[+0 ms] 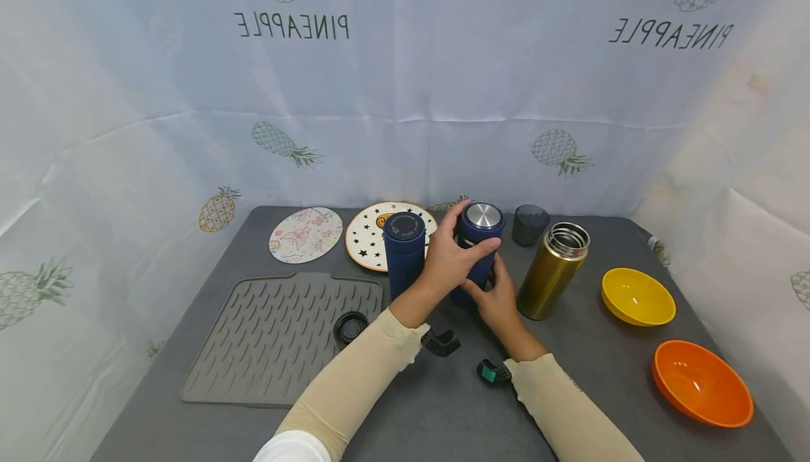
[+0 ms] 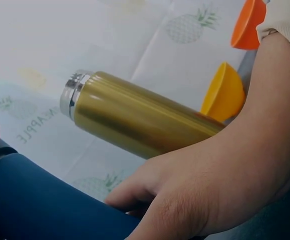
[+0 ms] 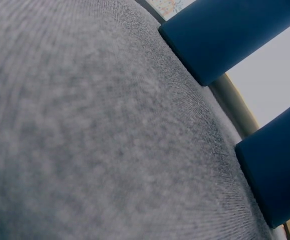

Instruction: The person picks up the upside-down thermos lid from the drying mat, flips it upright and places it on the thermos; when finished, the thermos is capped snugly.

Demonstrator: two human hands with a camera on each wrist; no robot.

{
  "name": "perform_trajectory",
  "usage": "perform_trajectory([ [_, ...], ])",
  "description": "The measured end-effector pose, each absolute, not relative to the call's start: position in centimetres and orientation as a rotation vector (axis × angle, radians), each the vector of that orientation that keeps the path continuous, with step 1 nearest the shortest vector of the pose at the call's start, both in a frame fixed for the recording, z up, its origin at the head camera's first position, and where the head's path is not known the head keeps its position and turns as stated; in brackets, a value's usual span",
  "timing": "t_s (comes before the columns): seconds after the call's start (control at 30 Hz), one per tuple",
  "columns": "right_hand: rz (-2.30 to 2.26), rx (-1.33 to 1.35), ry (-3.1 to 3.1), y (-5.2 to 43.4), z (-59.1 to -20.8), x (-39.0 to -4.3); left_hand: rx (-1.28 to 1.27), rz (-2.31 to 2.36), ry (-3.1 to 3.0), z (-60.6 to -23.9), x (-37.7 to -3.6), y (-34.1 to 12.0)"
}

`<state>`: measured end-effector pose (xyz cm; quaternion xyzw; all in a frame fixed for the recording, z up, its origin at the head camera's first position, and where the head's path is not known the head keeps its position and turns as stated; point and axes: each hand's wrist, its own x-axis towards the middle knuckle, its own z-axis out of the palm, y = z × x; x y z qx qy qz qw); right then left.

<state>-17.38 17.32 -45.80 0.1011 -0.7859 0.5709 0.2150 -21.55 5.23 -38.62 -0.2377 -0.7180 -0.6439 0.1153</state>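
A dark blue bottle (image 1: 482, 226) with a steel top stands mid-table. My left hand (image 1: 458, 247) grips its upper part, thumb across the front. My right hand (image 1: 493, 293) holds its lower body. In the left wrist view, the right hand (image 2: 204, 190) lies against the blue bottle (image 2: 45, 200), with the gold bottle (image 2: 140, 122) behind. A second blue bottle (image 1: 403, 251) with a dark cap stands just left. The right wrist view shows two blue bottle bases (image 3: 279, 170) on the grey table (image 3: 85, 125).
An open gold bottle (image 1: 552, 272) stands right of my hands, with a dark cup (image 1: 530, 224) behind it. Yellow bowl (image 1: 637, 297) and orange bowl (image 1: 702, 382) sit at the right. A grey drying mat (image 1: 278, 335), black ring (image 1: 351, 327), small black parts (image 1: 441, 342) and two plates (image 1: 306, 235) lie left.
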Motion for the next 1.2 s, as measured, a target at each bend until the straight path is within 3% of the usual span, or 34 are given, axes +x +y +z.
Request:
perform_trajectory([
  [0.67,1.58,0.259,-2.186,17.3,-46.0,-17.7,-0.713,-1.905,-2.116,-39.0,-21.5,5.1],
  [0.9,1.635,0.238,-2.161,18.2,-49.0,-19.6,-0.755,-1.842,-2.054,-39.4,-21.2,5.1],
  [1.2,1.617,0.245,-2.134,18.2,-49.4,-19.7,-0.848,-1.733,-2.058,-39.5,-20.9,5.2],
])
